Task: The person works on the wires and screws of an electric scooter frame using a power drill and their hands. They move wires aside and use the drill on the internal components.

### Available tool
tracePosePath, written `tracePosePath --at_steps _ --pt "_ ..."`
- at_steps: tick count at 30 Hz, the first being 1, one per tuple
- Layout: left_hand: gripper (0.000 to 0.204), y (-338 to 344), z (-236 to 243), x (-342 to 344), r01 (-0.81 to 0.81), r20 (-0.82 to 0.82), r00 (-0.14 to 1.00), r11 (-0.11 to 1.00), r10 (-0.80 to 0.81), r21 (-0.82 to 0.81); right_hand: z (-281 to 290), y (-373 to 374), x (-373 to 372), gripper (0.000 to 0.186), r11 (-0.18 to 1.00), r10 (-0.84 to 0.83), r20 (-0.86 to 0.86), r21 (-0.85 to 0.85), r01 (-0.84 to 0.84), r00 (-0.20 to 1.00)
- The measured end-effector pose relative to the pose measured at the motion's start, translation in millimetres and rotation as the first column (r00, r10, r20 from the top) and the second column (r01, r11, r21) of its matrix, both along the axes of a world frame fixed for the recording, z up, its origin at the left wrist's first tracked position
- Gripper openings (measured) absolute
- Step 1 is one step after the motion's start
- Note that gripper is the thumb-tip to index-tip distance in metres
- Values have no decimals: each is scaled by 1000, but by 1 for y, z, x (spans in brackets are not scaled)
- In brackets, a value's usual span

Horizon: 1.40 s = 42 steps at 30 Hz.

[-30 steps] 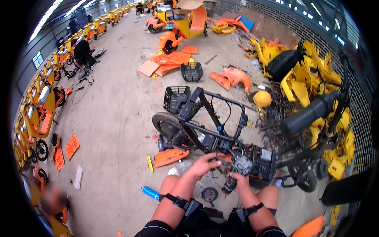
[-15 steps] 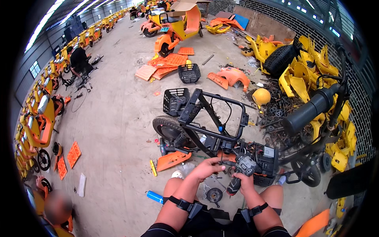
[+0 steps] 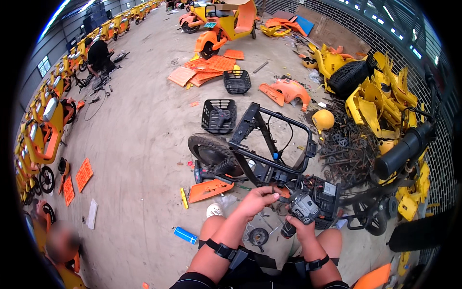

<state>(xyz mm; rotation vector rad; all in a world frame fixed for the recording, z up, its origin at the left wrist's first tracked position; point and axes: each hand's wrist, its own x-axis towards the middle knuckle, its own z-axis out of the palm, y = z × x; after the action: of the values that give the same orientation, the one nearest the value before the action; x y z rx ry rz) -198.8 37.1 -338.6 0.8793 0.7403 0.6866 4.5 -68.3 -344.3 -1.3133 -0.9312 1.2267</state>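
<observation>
My right hand (image 3: 304,230) is closed around a grey and black cordless power driver (image 3: 305,208) with red accents, held low in front of the stripped scooter frame (image 3: 250,132). Just left of the driver, my left hand (image 3: 259,202) has its thumb and index finger brought together near the frame's lower end. What sits between those fingertips, if anything, is too small to make out. Beside the driver lies an exposed black box-like scooter part (image 3: 329,192) with cables. Below my hands, a round dark metal part (image 3: 259,236) rests on the floor between my legs.
Left of the frame are an orange panel (image 3: 209,190), another power tool (image 3: 198,172), a yellow bar (image 3: 184,198) and a blue can (image 3: 185,235). A black basket (image 3: 219,115) stands behind the rear wheel (image 3: 211,153). Yellow panels (image 3: 368,103) pile up at right. A person (image 3: 98,55) crouches far left.
The driver has turned in my right hand, its grey end now facing up more. My left fingers have curled from stretched out into a pinch. The whole view has shifted slightly.
</observation>
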Motion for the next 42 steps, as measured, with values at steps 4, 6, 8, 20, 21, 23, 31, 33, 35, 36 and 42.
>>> tracePosePath --at_steps 4,6,8,20,21,23,31,33,35,36,42 --pt "25 -6 -3 2 63 -267 963 984 -16 167 -10 9 -14 52 995 -95 -126 -26 93 987" --pt "30 -11 -7 -4 317 -516 845 908 -139 274 -6 11 -21 52 985 -171 -172 -34 168 970" --pt "33 -18 -20 -8 538 -719 674 780 -172 318 10 11 -26 50 972 -233 -235 -31 233 944" --pt "31 -76 -155 68 965 -872 75 256 -484 -59 18 2 12 49 992 -91 -259 58 109 962" --pt "29 -87 -178 75 986 -867 1 144 -498 -82 13 0 17 48 994 -96 -233 31 106 968" --pt "27 -100 -210 85 991 -858 -137 -69 -495 -118 11 4 26 46 996 -90 -177 -14 89 980" --pt "34 -97 -130 96 993 -821 81 112 -565 21 3 3 76 50 898 428 -103 -69 -435 898" --pt "35 -88 -92 67 893 -707 385 434 -594 122 -32 -2 80 49 857 471 -163 -150 -493 867" --pt "30 -81 -54 40 740 -741 549 638 -388 214 -46 -3 82 46 759 462 -349 -321 -567 815" --pt "30 -79 -38 25 688 -766 574 678 -290 258 -53 -2 79 45 751 461 -394 -304 -586 795" --pt "28 -96 18 10 582 -837 547 707 27 403 -43 10 36 48 803 470 -490 -108 -587 734"
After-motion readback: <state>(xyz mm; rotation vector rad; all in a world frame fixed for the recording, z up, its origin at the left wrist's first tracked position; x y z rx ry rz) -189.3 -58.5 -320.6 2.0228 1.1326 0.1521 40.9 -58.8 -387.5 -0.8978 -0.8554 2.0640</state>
